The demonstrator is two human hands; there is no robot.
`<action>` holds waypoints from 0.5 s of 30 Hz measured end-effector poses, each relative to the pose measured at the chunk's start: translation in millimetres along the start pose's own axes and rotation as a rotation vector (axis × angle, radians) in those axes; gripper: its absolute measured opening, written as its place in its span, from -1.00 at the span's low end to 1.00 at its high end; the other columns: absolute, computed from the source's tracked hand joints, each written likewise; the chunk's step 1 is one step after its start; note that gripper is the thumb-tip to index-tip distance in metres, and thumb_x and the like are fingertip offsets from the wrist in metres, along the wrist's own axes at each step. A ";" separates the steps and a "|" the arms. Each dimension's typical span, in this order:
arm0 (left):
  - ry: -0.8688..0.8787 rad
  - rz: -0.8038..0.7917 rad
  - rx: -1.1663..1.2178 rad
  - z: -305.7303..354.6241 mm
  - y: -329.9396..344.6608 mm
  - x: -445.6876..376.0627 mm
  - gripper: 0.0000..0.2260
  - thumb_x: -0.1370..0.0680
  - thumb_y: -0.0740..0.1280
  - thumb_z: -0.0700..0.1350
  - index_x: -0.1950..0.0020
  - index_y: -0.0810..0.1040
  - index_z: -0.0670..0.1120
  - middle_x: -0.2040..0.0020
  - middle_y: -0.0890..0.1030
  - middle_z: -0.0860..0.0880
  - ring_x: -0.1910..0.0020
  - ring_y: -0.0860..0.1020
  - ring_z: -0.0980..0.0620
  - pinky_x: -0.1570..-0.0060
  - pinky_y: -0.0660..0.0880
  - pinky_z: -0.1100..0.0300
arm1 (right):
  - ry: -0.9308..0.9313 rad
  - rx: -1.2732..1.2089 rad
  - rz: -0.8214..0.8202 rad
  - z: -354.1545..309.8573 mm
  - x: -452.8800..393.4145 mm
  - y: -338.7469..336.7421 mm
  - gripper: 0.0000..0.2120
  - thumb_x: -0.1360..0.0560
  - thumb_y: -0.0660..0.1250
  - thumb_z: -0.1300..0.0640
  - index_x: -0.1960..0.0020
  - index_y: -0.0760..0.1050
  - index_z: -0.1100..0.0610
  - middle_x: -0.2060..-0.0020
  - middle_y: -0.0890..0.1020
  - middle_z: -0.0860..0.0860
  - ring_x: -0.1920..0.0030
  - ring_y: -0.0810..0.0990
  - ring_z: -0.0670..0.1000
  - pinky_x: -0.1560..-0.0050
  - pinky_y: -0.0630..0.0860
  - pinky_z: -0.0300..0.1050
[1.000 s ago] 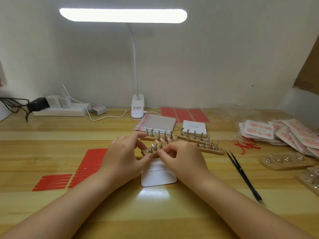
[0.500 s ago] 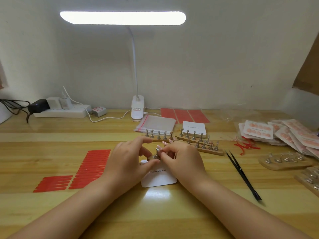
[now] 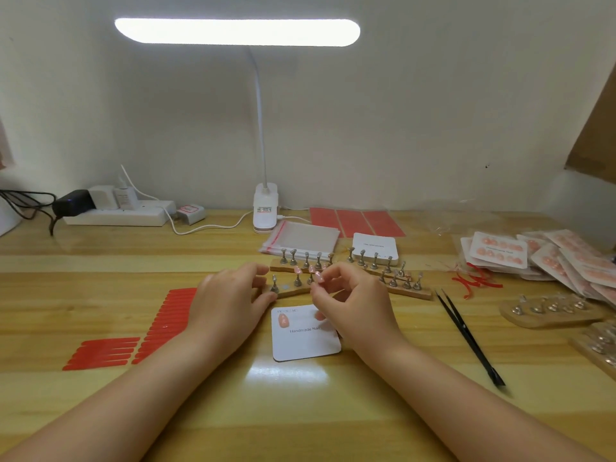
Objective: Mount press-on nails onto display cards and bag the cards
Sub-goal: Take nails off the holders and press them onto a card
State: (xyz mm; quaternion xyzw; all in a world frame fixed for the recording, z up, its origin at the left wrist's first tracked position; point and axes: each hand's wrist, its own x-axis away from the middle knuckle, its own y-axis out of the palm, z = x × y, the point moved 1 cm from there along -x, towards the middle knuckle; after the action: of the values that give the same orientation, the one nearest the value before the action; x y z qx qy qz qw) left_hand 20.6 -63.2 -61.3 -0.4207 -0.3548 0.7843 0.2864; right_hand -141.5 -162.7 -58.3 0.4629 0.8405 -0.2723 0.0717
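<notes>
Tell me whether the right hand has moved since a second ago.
Yes. The right hand has slid rightward off the display card, uncovering one mounted nail.

A wooden bench (image 3: 100, 411) runs under a pale wall. At its back edge stands a white clip lamp (image 3: 265, 208), its long light bar (image 3: 237, 32) lit overhead. To the left lies a white power strip (image 3: 120, 213) with a black plug (image 3: 71, 201) and white chargers (image 3: 115, 196) in it, dark cables trailing off left. A brown cardboard sheet (image 3: 596, 128) leans at the upper right.
</notes>
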 end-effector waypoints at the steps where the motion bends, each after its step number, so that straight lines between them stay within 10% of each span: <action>1: 0.013 0.014 -0.040 1.6 -0.5 0.4 -0.65 -0.53 0.38 0.05 -0.29 0.51 0.04 -0.14 0.62 0.10 -0.20 0.53 0.04 -0.20 0.34 0.09 | 0.004 -0.026 -0.006 0.0 0.7 -0.1 -0.91 -0.49 0.40 0.17 0.18 0.55 0.03 0.34 0.65 -0.05 0.39 0.65 -0.09 0.39 0.55 -0.24; 15: 0.402 0.201 0.033 31.6 -14.4 13.2 -0.68 -0.48 0.27 0.13 -0.02 0.70 -0.02 0.03 0.67 0.06 0.01 0.62 -0.04 0.05 0.44 0.03 | -0.149 -0.094 -0.058 -0.9 6.5 1.6 -0.87 -0.49 0.43 0.23 0.10 0.63 0.00 0.30 0.68 0.01 0.34 0.66 -0.07 0.25 0.60 -0.16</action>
State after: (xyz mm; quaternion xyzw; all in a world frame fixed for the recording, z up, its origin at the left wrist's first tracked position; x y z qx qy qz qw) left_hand -10.9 -54.9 -43.3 -0.5968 -0.2339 0.7151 0.2787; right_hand -143.7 -156.8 -60.6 0.4131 0.8578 -0.2680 0.1477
